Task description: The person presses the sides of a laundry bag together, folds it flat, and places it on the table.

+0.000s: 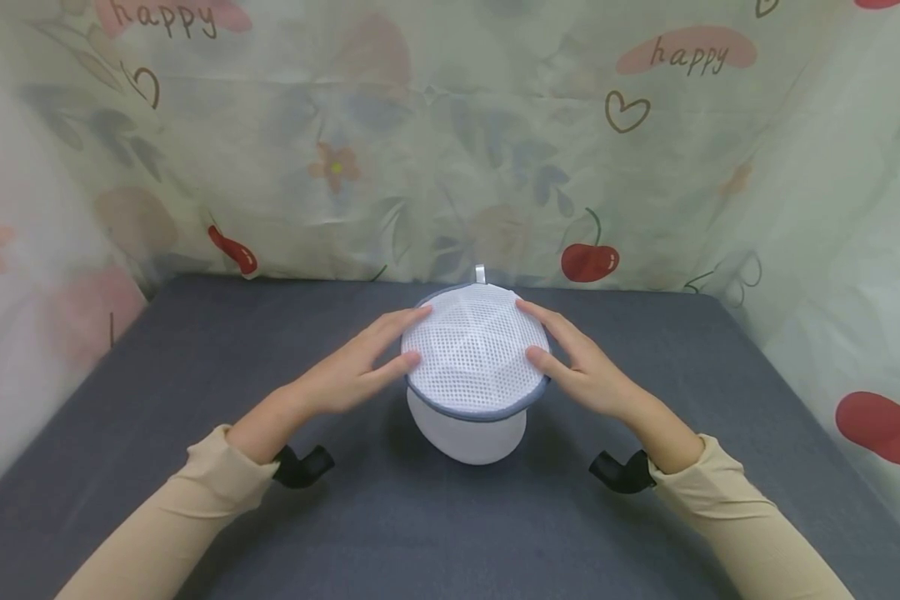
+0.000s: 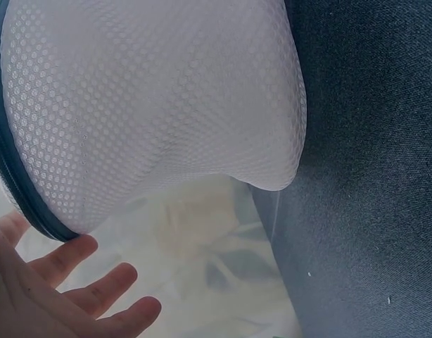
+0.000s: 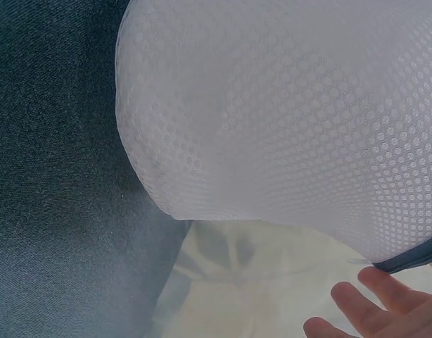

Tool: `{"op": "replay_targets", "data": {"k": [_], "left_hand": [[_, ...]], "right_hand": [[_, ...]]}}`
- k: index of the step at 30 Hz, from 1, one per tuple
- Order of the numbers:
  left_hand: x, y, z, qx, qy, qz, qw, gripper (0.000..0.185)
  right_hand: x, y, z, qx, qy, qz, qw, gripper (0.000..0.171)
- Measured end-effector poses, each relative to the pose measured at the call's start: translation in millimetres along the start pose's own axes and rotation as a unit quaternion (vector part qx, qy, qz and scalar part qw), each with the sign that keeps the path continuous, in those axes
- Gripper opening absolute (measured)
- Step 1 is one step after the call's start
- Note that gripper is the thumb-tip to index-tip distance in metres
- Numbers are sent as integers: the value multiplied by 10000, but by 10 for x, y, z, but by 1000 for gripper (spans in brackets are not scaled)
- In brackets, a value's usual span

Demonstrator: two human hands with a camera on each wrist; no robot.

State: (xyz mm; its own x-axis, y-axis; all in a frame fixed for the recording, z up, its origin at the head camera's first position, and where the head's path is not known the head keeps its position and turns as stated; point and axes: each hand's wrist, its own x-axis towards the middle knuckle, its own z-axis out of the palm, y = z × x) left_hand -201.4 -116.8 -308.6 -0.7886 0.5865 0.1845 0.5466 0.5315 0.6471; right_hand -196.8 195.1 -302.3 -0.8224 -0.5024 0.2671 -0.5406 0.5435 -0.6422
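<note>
A white mesh laundry bag point(image 1: 476, 350) with a blue zippered rim stands at the middle of the table, its round top tilted toward me. My left hand point(image 1: 348, 362) touches the left side of the top with thumb and forefinger. Its other fingers point(image 2: 103, 289) are spread along the rim, fairly straight, in the left wrist view. On the opposite side my right hand point(image 1: 588, 367) rests thumb and forefinger on the top's edge. Below the rim, more of its fingers point(image 3: 364, 310) show extended in the right wrist view. A small pale loop point(image 1: 481, 273) sticks up at the rim's far edge.
The table point(image 1: 465, 533) has a dark grey-blue cloth. A patterned curtain point(image 1: 435, 142) hangs behind it and along both sides. Black curved pieces point(image 1: 305, 467) stick out from under both cuffs, close over the cloth.
</note>
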Motion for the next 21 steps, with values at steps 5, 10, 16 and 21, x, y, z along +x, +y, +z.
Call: {"op": "replay_targets", "data": {"k": [5, 10, 16, 21], "left_hand": [[-3, 2, 0, -7, -20, -30, 10000, 60], [3, 10, 2, 26, -29, -26, 10000, 60], [10, 16, 9, 99, -32, -67, 9999, 61], [12, 15, 13, 127, -22, -40, 9999, 61]], "right_hand": [[0, 1, 2, 3, -5, 31, 10000, 58], [1, 13, 3, -9, -7, 21, 10000, 58], [-1, 18, 1, -63, -15, 20, 10000, 59], [0, 17, -1, -89, -18, 66, 9999, 59]]}}
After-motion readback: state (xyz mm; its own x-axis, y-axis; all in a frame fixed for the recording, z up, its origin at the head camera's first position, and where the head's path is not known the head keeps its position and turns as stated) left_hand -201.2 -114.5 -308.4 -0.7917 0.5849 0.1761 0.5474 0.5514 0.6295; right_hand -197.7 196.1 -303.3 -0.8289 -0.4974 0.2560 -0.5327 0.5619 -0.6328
